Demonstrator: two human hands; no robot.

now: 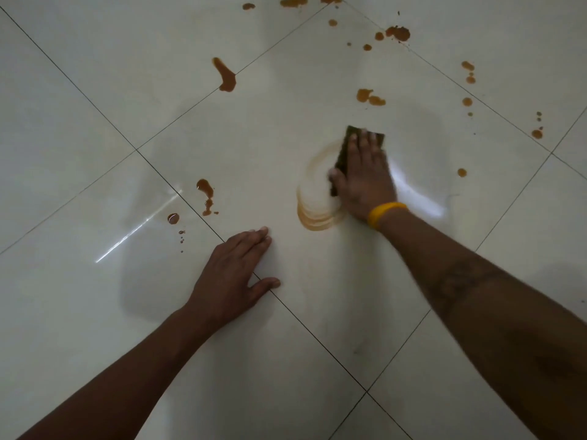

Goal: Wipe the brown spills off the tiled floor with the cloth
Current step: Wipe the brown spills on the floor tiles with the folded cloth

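Observation:
My right hand (363,179), with a yellow wristband, presses flat on a dark green cloth (346,147) on the white tiled floor (95,122). A curved brown smear (314,214) arcs just left of and below the cloth. My left hand (233,277) rests flat on the floor, fingers together, thumb apart, holding nothing. Brown spills lie around: a long blob (226,76) up left, a drip trail (206,193) left of centre, a small drop (173,218), a patch (370,97) above the cloth, and several spots (397,33) further away and to the right.
Dark grout lines (178,188) cross the glossy tiles diagonally. A bright light reflection (136,227) streaks the floor at left. More brown splashes (293,0) sit at the top edge, and small dots (536,133) at the far right.

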